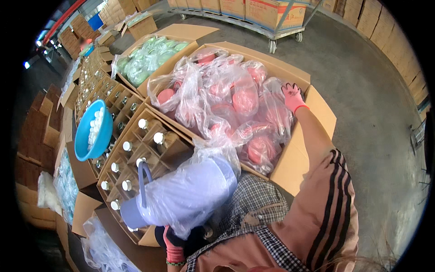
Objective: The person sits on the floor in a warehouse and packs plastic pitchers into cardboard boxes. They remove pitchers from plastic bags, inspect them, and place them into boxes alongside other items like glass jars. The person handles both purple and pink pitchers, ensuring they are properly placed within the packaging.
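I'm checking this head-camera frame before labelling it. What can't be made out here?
- Left hand: its fingers are hidden under the bagged lilac jug, so the grip is unclear.
- Right hand: seen from the back among pink parts in clear bags; whether it grips a bag is unclear.
- Blue bowl: its small white pieces are too small to identify.

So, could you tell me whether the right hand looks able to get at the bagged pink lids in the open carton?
Probably yes. The right hand already hangs over the carton's far corner, beside the bagged pink lids; only loose plastic film covers them.
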